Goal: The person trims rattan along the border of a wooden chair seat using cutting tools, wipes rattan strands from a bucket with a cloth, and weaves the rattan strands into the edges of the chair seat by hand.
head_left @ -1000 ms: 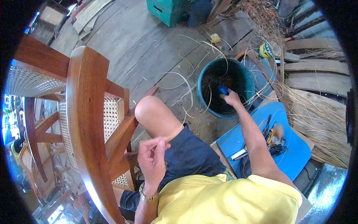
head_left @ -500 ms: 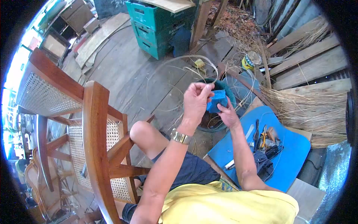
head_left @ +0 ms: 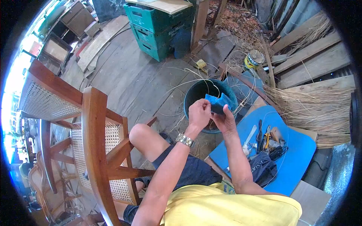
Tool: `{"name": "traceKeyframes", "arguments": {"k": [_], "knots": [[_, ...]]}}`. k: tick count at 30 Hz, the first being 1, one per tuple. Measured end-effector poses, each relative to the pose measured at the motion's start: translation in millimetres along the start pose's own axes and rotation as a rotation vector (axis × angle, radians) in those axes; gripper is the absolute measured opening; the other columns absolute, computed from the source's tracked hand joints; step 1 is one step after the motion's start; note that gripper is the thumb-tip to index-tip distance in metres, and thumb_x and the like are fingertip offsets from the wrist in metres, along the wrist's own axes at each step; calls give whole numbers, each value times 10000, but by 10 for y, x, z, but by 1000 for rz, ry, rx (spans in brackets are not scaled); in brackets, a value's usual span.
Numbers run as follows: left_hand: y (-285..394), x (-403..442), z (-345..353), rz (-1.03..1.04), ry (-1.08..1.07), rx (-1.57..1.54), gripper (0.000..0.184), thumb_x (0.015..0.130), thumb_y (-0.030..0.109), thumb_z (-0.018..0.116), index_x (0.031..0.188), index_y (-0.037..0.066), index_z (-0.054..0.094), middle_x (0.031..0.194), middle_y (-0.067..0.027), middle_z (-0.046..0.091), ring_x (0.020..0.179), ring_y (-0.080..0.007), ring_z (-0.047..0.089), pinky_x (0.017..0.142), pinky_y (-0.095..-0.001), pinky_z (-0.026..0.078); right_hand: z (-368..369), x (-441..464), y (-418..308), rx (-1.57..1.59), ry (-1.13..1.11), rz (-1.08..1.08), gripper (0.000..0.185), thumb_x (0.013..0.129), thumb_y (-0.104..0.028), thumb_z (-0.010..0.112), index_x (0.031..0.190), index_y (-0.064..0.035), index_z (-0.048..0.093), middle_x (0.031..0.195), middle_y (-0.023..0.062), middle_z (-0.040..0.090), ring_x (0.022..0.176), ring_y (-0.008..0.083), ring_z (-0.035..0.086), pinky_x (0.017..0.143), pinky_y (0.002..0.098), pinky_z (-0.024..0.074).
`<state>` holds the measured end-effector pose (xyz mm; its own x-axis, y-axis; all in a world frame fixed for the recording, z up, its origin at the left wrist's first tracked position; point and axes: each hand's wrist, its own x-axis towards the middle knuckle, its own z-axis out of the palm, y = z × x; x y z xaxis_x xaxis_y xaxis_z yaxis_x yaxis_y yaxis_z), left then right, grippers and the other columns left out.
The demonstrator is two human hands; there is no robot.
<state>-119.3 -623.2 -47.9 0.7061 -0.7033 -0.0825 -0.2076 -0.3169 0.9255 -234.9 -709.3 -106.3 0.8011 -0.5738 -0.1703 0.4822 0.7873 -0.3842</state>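
One blue piece (head_left: 220, 102) over bucket (head_left: 193, 93) | right hand (head_left: 227, 122) pinching it | left hand (head_left: 199, 114) at its edge, hold unclear

Blue piece (head_left: 220, 101), sponge or folded cloth by the look, just right of frame centre: bright uneven top, darker underside, held tilted.

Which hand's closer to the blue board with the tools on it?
Right. The right hand is just off the upper-left edge of the blue board in view; the left hand is farther left.
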Motion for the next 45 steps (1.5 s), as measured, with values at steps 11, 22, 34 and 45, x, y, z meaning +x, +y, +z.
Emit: {"name": "traceKeyframes", "arguments": {"k": [11, 22, 34, 45], "knots": [[-60, -359, -101, 294, -33, 493, 56, 873, 59, 584, 906, 31, 619, 846, -175, 610, 852, -378, 616, 748, -484, 505, -375, 508, 235, -59, 483, -39, 253, 831, 42, 658, 1062, -58, 632, 1027, 69, 677, 949, 244, 659, 820, 485, 580], [1429, -3263, -2786, -289, 731, 1086, 149, 887, 102, 661, 1027, 71, 701, 994, -105, 690, 949, -221, 660, 831, -389, 528, -923, 1194, -118, 52, 620, -42, 149, 885, -39, 637, 1024, -25, 587, 1054, 151, 622, 920, 298, 612, 719, 455, 590], [447, -4712, -5324, -664, 1211, 891, 179, 903, 121, 648, 1069, 74, 695, 1045, -128, 686, 989, -223, 660, 861, -395, 529, -1145, 1120, 204, 3, 691, 67, 272, 856, -3, 640, 1113, -47, 564, 1112, 160, 622, 973, 311, 618, 746, 476, 574], [1903, -2297, -2347, 193, 167, 774, 563, 844, 311, 780, 1269, -2, 584, 1296, -207, 612, 1208, -356, 591, 1072, -452, 440, -1036, 1022, 395, -19, 655, 69, 256, 875, -24, 641, 1114, -37, 549, 1064, 151, 627, 958, 309, 625, 714, 477, 581]]}}
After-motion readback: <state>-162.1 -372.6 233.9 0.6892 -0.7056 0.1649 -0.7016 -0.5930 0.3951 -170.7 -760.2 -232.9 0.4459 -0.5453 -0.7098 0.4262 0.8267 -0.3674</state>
